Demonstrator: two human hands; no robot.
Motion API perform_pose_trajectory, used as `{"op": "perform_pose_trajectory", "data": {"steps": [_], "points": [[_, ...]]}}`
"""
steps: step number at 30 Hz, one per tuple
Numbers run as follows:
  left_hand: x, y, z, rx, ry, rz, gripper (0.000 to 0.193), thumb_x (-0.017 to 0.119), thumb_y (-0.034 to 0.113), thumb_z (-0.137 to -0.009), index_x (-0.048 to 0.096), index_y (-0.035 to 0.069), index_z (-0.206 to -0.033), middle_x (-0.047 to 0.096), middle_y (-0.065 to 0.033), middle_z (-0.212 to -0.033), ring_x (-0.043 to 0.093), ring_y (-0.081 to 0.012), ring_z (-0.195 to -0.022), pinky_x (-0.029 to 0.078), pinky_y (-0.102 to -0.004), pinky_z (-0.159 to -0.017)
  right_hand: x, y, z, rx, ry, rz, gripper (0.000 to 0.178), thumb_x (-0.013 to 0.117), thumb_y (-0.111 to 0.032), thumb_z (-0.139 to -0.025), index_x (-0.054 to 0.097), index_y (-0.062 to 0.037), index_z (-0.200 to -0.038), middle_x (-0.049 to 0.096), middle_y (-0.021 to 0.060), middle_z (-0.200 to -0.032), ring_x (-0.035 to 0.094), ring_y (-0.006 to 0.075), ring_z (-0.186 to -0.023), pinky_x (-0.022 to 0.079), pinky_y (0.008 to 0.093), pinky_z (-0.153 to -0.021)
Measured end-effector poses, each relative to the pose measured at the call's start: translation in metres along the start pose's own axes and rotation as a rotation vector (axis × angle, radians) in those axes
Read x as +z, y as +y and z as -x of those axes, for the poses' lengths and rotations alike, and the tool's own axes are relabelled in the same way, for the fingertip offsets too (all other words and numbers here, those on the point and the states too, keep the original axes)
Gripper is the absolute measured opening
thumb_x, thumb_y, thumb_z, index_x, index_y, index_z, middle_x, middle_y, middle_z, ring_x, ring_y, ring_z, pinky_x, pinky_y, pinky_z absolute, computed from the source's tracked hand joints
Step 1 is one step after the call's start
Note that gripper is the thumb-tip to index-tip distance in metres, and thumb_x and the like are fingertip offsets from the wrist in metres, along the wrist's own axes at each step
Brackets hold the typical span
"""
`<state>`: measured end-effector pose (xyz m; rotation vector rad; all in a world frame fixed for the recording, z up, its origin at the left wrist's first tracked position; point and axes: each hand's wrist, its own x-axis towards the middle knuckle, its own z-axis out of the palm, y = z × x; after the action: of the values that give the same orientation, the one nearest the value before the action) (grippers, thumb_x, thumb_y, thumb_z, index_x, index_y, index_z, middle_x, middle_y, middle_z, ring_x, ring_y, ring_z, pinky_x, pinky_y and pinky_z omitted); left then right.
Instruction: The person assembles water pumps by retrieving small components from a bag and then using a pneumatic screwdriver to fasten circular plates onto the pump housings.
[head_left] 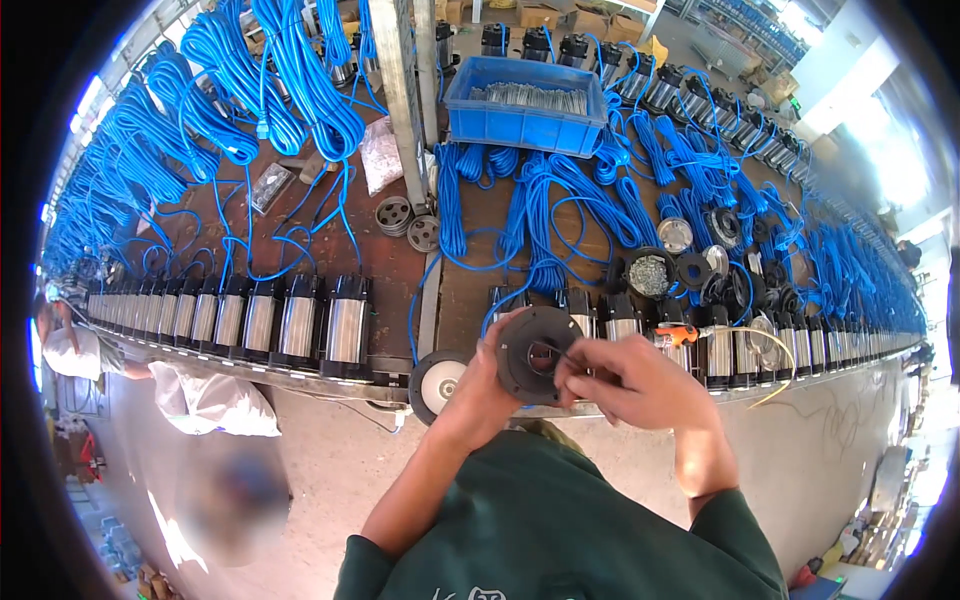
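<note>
So the bench (395, 290) is a long, worn brown top, bowed by the lens, with a metal post (402, 100) standing up from it and a pale concrete floor (330, 450) below. Bright light pours in on the right side of the room, and cardboard boxes (540, 15) sit way up at the back. Silver-and-black motors (347, 325) line the near edge, with big loops of blue cable (310, 90) all over both sides.

Containers: there's a blue crate (525, 125) toward the back with a pile of thin metal rods (530, 97) in it. A round black bowl (630, 272) nearer the front is full of small metal bits (650, 275), too tiny to make out. A clear bag (383, 157) of something pale leans by the post, and a white sack (215, 400) hangs at the bench's front left.

The black round cover (515, 355) is up in front of the person, near the bench's front edge. Left hand (482, 395) is gripping it by the side. Right hand (640, 378) is pinched narrow at the middle opening; can't tell if there's something between the fingertips.
</note>
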<state>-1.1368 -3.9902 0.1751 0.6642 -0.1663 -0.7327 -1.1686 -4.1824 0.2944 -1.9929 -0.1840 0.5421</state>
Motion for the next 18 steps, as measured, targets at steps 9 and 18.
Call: {"op": "perform_pose_trajectory", "data": {"steps": [9, 18], "points": [[0.004, 0.005, 0.019, -0.049, 0.029, 0.022, 0.056, 0.048, 0.014, -0.097, 0.02, 0.011, -0.145, 0.038, -0.015, -0.14, 0.049, -0.0327, -0.126, 0.052, -0.0591, -0.092, 0.008, 0.017, -0.037, -0.296, 0.344, 0.502, 0.015, 0.069, -0.015, -0.082, 0.066, -0.0031, -0.09, 0.066, 0.0108, -0.08, 0.065, 0.0293, -0.073, 0.05, 0.0382, -0.062], [0.001, 0.013, 0.032, -0.014, -0.024, -0.018, 0.064, 0.045, 0.002, -0.087, 0.018, 0.01, -0.145, 0.04, -0.0171, -0.137, 0.05, -0.0336, -0.124, 0.053, -0.057, -0.09, 0.011, 0.025, -0.062, -0.528, 0.345, 0.396, 0.012, 0.073, -0.013, -0.079, 0.07, -0.0029, -0.086, 0.066, 0.0104, -0.074, 0.064, 0.0271, -0.066, 0.048, 0.034, -0.057]]}}
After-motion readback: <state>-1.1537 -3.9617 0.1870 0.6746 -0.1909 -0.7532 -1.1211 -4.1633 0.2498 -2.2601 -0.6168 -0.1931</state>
